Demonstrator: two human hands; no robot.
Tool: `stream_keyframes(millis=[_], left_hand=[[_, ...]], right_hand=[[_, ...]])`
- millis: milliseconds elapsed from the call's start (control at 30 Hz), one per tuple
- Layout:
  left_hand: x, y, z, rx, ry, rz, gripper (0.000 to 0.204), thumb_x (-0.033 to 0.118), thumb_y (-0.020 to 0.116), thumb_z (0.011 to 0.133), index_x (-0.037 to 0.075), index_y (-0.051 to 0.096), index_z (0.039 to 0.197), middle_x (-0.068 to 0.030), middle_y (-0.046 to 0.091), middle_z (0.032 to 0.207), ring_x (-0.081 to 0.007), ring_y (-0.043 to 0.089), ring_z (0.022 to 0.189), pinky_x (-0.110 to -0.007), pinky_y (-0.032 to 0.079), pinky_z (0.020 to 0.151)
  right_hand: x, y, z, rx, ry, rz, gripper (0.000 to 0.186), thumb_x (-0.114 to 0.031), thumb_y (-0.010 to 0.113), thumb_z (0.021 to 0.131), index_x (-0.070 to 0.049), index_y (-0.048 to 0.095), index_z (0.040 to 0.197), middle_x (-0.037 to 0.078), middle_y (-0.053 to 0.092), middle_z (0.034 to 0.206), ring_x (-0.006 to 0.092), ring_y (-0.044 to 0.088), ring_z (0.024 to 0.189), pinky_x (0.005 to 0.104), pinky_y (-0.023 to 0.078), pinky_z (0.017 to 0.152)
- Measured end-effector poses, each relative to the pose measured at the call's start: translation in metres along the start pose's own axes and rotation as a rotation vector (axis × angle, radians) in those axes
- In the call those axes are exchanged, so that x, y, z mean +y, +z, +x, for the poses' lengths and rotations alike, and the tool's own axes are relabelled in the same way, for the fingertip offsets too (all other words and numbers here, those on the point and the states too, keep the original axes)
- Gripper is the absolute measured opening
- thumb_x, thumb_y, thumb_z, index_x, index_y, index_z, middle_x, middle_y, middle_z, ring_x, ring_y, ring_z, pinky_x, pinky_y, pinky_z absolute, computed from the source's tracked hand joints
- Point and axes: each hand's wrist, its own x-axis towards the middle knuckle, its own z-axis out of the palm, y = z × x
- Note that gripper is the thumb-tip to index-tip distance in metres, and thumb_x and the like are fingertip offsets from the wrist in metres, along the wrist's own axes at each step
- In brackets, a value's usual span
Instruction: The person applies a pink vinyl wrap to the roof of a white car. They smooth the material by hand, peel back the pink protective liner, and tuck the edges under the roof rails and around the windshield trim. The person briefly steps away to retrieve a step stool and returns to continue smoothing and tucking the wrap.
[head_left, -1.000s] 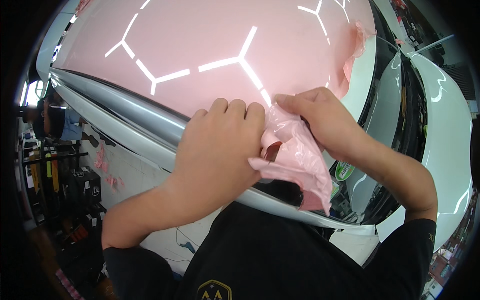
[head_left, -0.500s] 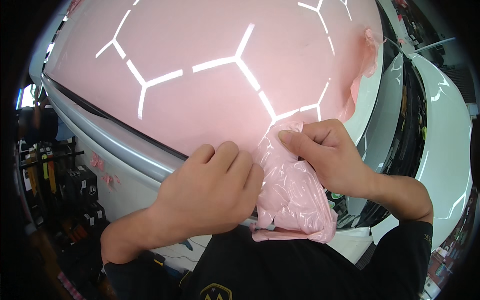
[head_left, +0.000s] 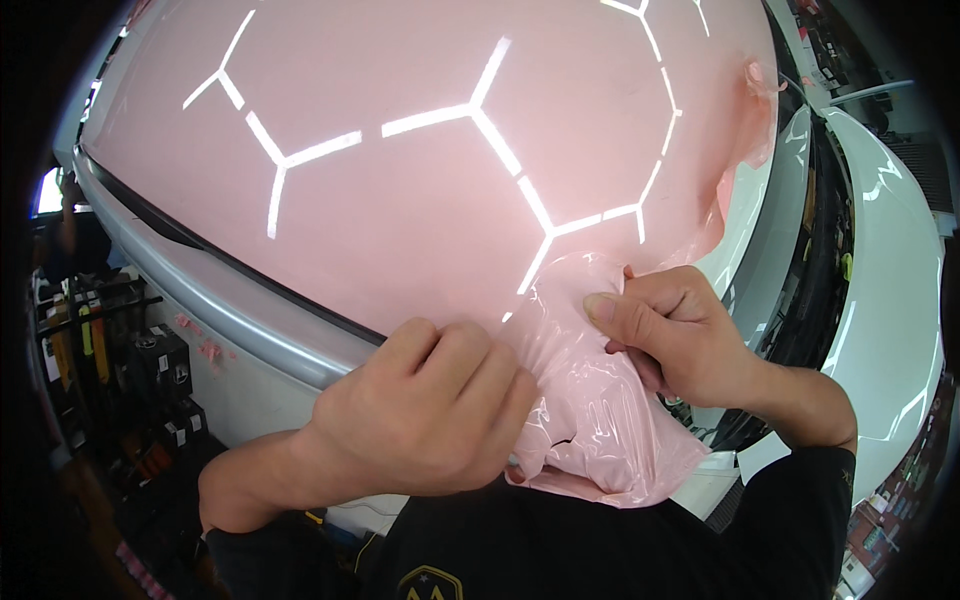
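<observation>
Your left hand (head_left: 420, 420), curled shut, and right hand (head_left: 670, 335), thumb pinching, both grip bunched pink film (head_left: 590, 410) at the pink hood's (head_left: 430, 170) near edge.

Loose film (head_left: 600, 420) bunches between left hand (head_left: 420, 420) and right hand (head_left: 680, 335), on the panel (head_left: 420, 190) edge

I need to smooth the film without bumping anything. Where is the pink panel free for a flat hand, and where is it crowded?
Free: the broad pink panel above both hands. Crowded: the near edge, where left hand and right hand pinch the bunched film, and the crumpled film edge at right.
</observation>
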Motion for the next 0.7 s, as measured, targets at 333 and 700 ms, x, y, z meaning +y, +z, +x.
stream_keyframes(millis=[333,700], left_hand=[[0.004,-0.002,-0.002,-0.026,-0.108,-0.064,0.025,0.021,0.07,0.059,0.006,0.057,0.075,-0.0067,0.051,0.075,-0.0232,0.054,0.067,-0.034,0.039,0.056],[0.013,-0.009,0.006,-0.058,-0.203,-0.08,0.022,0.014,0.069,0.063,0.007,0.059,0.082,-0.005,0.048,0.078,-0.0218,0.051,0.069,-0.033,0.037,0.058]], right_hand=[[0.031,-0.029,0.003,0.328,-1.008,-1.001,0.035,0.001,0.072,0.079,-0.005,0.066,0.114,0.009,0.065,0.096,0.0245,0.066,0.074,0.0324,0.053,0.059],[0.026,-0.026,0.039,0.428,-1.526,-1.01,0.025,-0.01,0.081,0.069,-0.006,0.074,0.092,0.009,0.063,0.095,0.0195,0.06,0.068,0.0298,0.045,0.051]])
